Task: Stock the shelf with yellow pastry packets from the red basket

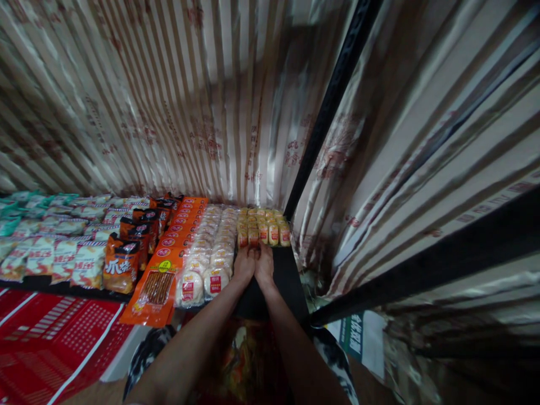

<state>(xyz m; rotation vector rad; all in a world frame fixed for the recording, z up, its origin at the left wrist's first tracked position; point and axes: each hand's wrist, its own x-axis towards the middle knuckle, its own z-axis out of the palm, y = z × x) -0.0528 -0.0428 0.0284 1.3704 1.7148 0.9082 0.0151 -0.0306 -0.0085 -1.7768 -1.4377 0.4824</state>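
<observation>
I see left hand [244, 264] and right hand [264, 264] pressed together at yellow packets [274, 234], grip unclear; likely light, slick, crushable, best held by sides.

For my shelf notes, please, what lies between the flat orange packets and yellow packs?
Two rows of round, clear-wrapped snacks lie there, in the head view.

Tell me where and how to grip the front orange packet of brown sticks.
Probably take the orange packet by its near edge, coming from the front and pinching top and underside. It looks flat, and that edge juts past the black shelf, while a bag and round packs crowd its sides.
</observation>
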